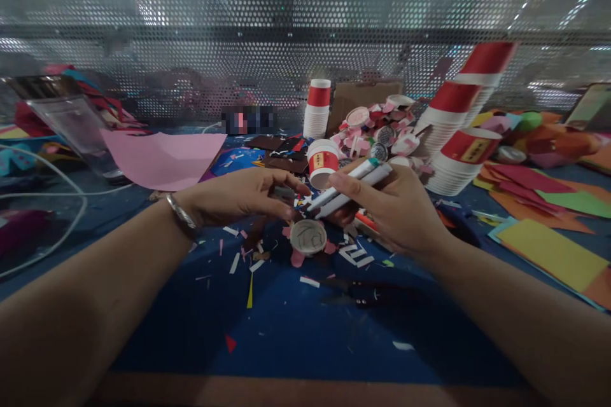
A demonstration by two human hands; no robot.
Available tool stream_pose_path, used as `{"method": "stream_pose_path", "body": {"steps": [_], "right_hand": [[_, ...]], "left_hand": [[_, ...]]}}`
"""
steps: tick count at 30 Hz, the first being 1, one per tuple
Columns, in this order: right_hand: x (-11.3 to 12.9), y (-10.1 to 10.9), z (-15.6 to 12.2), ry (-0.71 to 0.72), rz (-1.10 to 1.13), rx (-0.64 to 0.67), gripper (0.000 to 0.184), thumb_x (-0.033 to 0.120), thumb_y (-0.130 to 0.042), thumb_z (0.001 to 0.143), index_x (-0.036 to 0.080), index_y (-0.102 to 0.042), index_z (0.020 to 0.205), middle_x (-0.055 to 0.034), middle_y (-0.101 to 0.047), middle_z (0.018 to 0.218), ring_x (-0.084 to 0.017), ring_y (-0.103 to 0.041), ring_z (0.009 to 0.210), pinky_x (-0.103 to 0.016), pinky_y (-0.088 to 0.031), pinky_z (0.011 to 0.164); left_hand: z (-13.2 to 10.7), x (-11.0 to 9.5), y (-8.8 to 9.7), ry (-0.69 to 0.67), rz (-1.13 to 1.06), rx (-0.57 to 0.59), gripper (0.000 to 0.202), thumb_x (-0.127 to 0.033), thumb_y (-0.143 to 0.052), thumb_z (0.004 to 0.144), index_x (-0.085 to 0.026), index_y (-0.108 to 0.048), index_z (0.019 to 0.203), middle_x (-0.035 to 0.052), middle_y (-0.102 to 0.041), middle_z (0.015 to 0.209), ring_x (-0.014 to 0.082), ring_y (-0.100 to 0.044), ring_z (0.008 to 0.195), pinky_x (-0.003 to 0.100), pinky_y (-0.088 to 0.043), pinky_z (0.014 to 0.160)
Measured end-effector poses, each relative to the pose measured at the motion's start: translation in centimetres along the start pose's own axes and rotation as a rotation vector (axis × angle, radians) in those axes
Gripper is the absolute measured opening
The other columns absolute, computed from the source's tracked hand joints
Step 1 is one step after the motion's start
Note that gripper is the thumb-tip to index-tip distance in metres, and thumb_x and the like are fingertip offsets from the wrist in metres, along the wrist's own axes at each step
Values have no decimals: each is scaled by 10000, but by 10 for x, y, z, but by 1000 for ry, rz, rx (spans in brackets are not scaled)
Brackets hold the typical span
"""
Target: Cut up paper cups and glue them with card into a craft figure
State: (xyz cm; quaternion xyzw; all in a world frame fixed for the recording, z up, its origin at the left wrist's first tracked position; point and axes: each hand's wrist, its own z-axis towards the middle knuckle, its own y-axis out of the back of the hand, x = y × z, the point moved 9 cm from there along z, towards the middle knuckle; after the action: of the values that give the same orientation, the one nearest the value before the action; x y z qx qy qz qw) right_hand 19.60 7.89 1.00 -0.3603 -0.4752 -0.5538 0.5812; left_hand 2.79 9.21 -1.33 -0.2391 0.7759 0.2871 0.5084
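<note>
Perforated metal screen [286, 63] closes off the back of the bench, catching glints of overhead light. In front of it lies a dark blue worktop [296, 331], strewn with small paper scraps [233, 262] in white, pink, yellow and red. At the left stand a clear plastic container [76, 127] and a curled pink sheet [162, 159], with a white cable [57, 191] looping past them. An upright stack of red-and-white paper cups [318, 108] stands further back, a taller leaning stack [458, 121] to its right, and a heap of cut cup pieces [382, 127] between the two. Coloured paper sheets [548, 248] in yellow, orange, green and red overlap at the right edge.

Both forearms reach in to the middle. The right hand [401, 213] has its fingers [377, 194] closed round two white markers [353, 183], held side by side and slanting down towards the left. The left hand [233, 196], a bracelet [182, 213] on its wrist, has its fingers [272, 203] drawn narrow on a small dark piece [284, 193], too blurred to name, just beside the lower ends of the markers. A single paper cup [322, 162] stands just behind the markers. A round paper disc [308, 236] lies on the worktop below the meeting fingertips, apart from both hands.
</note>
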Motion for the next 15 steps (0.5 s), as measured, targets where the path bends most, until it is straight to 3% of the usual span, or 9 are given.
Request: {"method": "stream_pose_path", "body": {"steps": [5,8,12,15], "right_hand": [[3,5,-1,-15,105,-46,324,472,-845,793,189,-746,916,-61,-783,798,-214,-745,657,-322,-626,558],[3,6,0,-8,139,-62,335,469,-854,779,183,-748,918,-51,-779,796,-189,-727,631,-313,-629,568],[2,7,1,-9,120,-65,359,503,-849,769,185,-741,895,-31,-750,741,-179,-702,590,-313,-616,553],[1,7,1,-13,61,-55,366,529,-835,781,188,-745,881,-40,-749,734,-200,-712,611,-324,-610,545]], "left_hand": [[5,-4,8,-71,-289,-83,366,-62,-687,838,-169,-712,1187,73,-771,1047,158,-752,920,252,-603,825],[8,-3,11,-79,-345,-138,322,-28,-636,877,-142,-729,1163,95,-778,1103,162,-751,1005,283,-577,959],[8,-2,8,-56,-344,-147,287,-59,-627,923,-129,-706,1189,120,-788,1078,192,-774,978,325,-594,953],[6,-1,6,-32,-301,-146,314,-94,-642,931,-129,-667,1242,134,-781,1077,197,-776,953,279,-626,812]]}}
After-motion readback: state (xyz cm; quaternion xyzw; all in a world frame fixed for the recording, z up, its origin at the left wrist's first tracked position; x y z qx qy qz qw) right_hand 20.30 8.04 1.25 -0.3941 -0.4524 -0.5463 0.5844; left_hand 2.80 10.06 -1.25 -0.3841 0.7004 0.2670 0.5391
